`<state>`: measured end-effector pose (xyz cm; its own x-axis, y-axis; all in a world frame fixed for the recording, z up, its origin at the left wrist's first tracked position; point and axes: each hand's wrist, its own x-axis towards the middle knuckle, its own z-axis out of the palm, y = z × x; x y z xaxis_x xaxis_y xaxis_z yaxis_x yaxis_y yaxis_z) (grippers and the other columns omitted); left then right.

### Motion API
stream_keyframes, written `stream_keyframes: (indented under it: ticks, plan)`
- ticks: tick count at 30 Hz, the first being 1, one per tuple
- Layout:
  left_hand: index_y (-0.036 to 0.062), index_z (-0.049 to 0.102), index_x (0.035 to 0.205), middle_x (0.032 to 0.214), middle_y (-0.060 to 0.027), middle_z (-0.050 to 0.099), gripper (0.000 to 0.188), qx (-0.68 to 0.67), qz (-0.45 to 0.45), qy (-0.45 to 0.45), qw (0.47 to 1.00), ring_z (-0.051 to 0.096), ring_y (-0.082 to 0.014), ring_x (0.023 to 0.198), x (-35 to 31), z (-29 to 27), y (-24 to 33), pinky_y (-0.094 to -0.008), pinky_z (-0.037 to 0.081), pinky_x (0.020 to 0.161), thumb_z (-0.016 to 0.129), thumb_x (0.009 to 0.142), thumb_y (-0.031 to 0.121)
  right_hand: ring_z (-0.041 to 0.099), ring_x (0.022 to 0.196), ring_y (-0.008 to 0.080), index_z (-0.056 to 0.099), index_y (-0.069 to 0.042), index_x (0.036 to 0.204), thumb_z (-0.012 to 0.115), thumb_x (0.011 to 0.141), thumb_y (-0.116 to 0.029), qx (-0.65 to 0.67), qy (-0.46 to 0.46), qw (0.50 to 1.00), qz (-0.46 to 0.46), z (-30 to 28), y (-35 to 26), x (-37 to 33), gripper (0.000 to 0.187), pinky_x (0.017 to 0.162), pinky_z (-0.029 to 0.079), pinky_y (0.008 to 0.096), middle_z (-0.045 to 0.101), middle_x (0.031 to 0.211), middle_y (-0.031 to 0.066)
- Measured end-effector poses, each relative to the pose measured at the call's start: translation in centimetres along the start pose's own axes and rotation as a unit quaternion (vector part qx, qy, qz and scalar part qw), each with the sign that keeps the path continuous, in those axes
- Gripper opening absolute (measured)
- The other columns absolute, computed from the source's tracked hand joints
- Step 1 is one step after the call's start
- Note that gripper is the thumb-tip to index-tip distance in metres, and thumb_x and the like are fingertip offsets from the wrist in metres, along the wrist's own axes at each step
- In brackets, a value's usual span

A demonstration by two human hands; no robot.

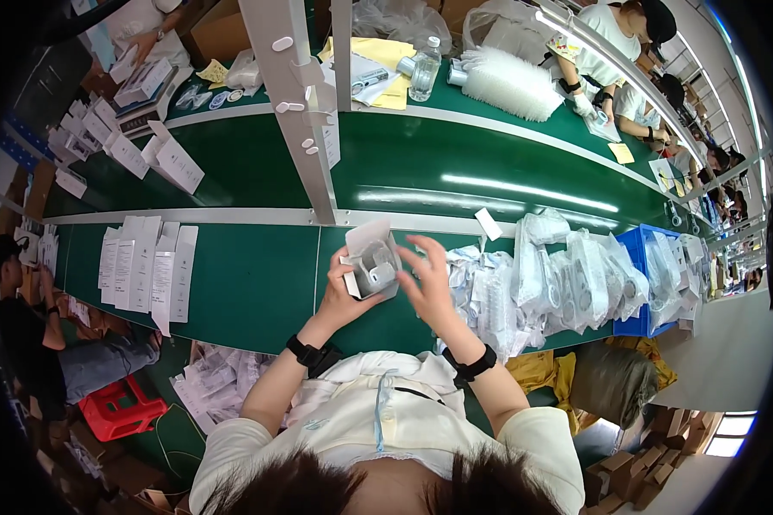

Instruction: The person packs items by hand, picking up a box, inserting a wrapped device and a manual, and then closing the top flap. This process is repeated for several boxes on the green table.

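My left hand (345, 290) grips a small white cardboard box (352, 281) from its left side and underneath. The box's lid flap stands up at the back, and inside lies a white item in clear plastic wrap (376, 266), its kind hard to make out. Beside the right edge of the box my right hand (428, 279) is raised with its fingers apart, holding nothing that I can see. Right of that hand lies a heap of bubble-wrapped items (485, 296), with a row of items in clear bags (575, 279) past it.
Several folded white cartons (142, 266) stand at the left of the green table (240, 283). A blue bin (634, 249) is at the right end. An upright metal post (305, 129) rises behind the table. Co-workers sit across and to the left, near a red stool (120, 408).
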<state>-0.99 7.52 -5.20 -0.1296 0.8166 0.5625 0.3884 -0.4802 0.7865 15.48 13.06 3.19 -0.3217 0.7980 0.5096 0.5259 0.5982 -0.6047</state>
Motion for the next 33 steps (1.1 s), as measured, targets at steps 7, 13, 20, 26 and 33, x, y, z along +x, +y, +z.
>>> stream_keyframes:
  ticks: [7, 13, 20, 26, 33]
  plan:
    - [0.0077, 0.046, 0.104, 0.128, -0.0181, 0.03, 0.053, 0.08, -0.068, -0.221, 0.97, 0.037, -0.0328, 0.117, 3.2, -4.0, 6.3, -0.0408, 0.037, 0.091, 0.076, 0.062, 0.015, 0.049, 0.095, 0.027, 0.061, -0.009, 0.097, 0.066, 0.068, -0.014, -0.264, -0.275, 0.923, 0.055, 1.9, 11.2, -2.4, 0.03, 0.081, 0.039, 0.0434, 0.052, 0.106, 0.0102]
    - [0.004, 0.06, 0.081, 0.11, -0.0135, 0.048, 0.023, 0.149, -0.051, -0.159, 0.975, 0.05, -0.0255, 0.099, 3.0, -3.4, 6.8, -0.0348, 0.044, 0.079, 0.072, 0.063, 0.011, 0.053, 0.086, 0.0265, 0.062, -0.008, 0.089, 0.067, 0.066, -0.011, -0.266, -0.271, 0.925, -0.026, 1.5, 12.7, -3.3, 0.024, 0.077, 0.042, 0.0383, 0.056, 0.097, 0.0091]
    - [-0.0007, 0.059, 0.068, 0.071, -0.0068, 0.059, 0.014, 0.081, -0.204, -0.058, 0.974, 0.054, -0.0162, 0.059, 4.9, -3.3, 5.5, -0.0255, 0.043, 0.055, 0.071, 0.061, 0.004, 0.057, 0.072, 0.0249, 0.057, -0.003, 0.084, 0.064, 0.067, -0.003, 0.227, -0.005, 0.957, 0.182, -2.9, 2.2, -0.5, 0.018, 0.062, 0.046, 0.0277, 0.06, 0.088, 0.0102]
    - [-0.0021, 0.058, 0.068, 0.068, -0.0062, 0.058, 0.014, 0.048, -0.203, -0.044, 0.977, 0.052, -0.0143, 0.057, 5.2, -3.0, 5.4, -0.0232, 0.042, 0.054, 0.07, 0.062, 0.003, 0.055, 0.08, 0.0275, 0.057, -0.006, 0.087, 0.068, 0.065, -0.009, 0.058, -0.125, 0.973, -0.183, -1.0, -1.5, 0.1, 0.025, 0.072, 0.046, 0.0322, 0.056, 0.091, 0.0084]
    - [-0.001, 0.058, 0.071, 0.079, -0.008, 0.061, 0.015, 0.005, -0.218, -0.046, 0.975, 0.058, -0.019, 0.064, 4.8, -3.4, 4.4, -0.0268, 0.046, 0.059, 0.07, 0.063, 0.005, 0.046, 0.103, 0.0315, 0.058, -0.008, 0.092, 0.072, 0.061, -0.017, -0.067, -0.198, 0.962, -0.175, -0.4, -2.5, -0.8, 0.035, 0.086, 0.039, 0.0405, 0.052, 0.103, 0.0093]
